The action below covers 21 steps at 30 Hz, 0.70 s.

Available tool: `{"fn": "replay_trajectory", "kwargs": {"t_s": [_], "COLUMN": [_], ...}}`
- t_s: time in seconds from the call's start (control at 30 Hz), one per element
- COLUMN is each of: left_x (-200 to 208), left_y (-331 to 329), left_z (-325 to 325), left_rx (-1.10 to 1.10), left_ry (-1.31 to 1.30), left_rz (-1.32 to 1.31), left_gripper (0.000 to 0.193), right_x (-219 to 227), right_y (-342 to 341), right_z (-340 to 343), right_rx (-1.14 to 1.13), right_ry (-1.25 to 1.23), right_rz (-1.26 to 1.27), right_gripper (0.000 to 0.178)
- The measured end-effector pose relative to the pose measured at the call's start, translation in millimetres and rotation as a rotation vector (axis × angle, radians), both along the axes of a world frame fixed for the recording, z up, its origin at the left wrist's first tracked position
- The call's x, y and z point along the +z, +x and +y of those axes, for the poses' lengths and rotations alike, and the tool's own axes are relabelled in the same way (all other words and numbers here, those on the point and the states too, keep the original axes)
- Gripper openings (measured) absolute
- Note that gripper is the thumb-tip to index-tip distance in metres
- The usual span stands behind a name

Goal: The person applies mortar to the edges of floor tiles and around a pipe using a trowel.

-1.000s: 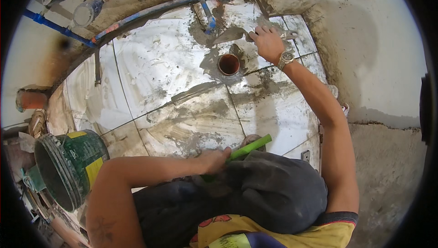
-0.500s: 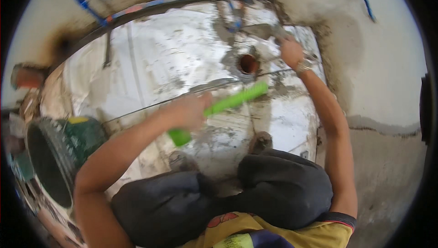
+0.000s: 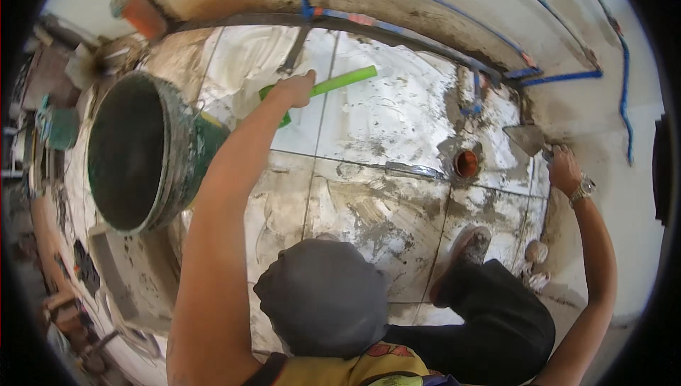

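My left hand [image 3: 294,90] is closed around a bright green tool [image 3: 347,79]. Its straight green handle points right, and a wider green part shows on the left side of my hand; what kind of tool it is I cannot tell. It is over the smeared white floor tiles [image 3: 397,102] near the back wall. At the far right, my right hand [image 3: 565,171], with a watch on the wrist, grips a pointed trowel [image 3: 526,139]. The grey blade lies low over the dirty tiles in the corner, right of an orange pipe opening [image 3: 465,164] in the floor.
A large dirty green bucket [image 3: 128,152] lies tilted at left, with a grey tray [image 3: 128,272] below it. Blue pipes [image 3: 454,10] run along the back wall. A reddish pipe piece [image 3: 142,13] stands at the back left. My bent knees are close in front.
My left hand has swept the green tool far left and toward the back wall. My right hand still holds the trowel, now nearer the right wall corner. The view has shifted left.
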<state>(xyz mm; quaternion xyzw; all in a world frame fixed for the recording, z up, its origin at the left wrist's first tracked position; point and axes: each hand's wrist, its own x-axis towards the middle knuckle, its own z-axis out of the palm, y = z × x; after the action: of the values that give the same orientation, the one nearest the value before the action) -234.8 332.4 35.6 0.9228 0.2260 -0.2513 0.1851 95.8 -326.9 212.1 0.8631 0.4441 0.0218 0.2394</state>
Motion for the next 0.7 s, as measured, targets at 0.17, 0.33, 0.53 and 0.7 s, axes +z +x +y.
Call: {"fn": "replay_trajectory", "kwargs": {"t_s": [0.17,0.33,0.53,0.7], "left_x": [-14.0,-8.1,143.8,196.1], "left_y": [7.5,-61.9,-162.6,-339.8], "left_z": [5.9,-42.5,-207.2,-395.0], "left_rx": [-0.003,0.14,0.436,1.543], "left_ry": [0.251,0.171,-0.763,-1.187], "left_rz": [-0.279,-0.349,-0.457,-0.785], "left_gripper": [0.059,0.055,0.063,0.057], "right_x": [-61.5,-191.2,-245.1,-278.1], "right_y": [74.9,35.6,180.8,78.8], "right_z": [-63.1,-28.3,-86.9,11.9], "right_rx": [-0.019,-0.048,0.31,0.12], "right_ry": [0.072,0.014,0.352,0.377], "right_rz": [0.095,0.433,0.484,0.727], "right_gripper": [0.075,0.073,0.074,0.07]}}
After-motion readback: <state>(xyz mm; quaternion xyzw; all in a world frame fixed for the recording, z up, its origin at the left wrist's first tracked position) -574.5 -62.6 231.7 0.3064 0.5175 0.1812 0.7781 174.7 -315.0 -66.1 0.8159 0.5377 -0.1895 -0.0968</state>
